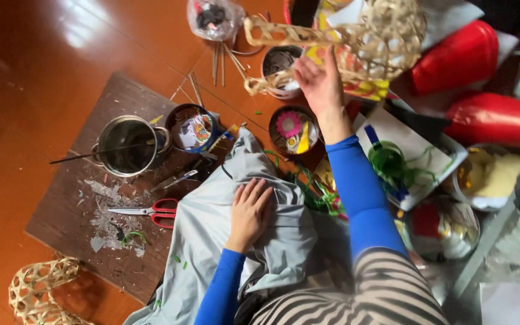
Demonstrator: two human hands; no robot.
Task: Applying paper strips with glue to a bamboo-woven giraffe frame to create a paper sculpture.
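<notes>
My left hand (249, 212) lies flat with fingers apart on a grey cloth (212, 235) spread over my lap. My right hand (319, 81) reaches forward and grips the lower edge of a woven bamboo frame (356, 42) held up over small round tins. Both arms wear blue sleeves. A tin with a pink flower shape (293, 129) sits just below the right hand, and another tin (279, 63) stands beside the frame.
A dark wooden board (73, 204) carries a steel pot (129, 145) with a stick across it, red-handled scissors (151, 212), a tin of scraps (191, 127) and paper bits. Another bamboo basket (40, 292) lies lower left. Red cones (458, 57), green ribbon (392, 165) and clutter crowd the right.
</notes>
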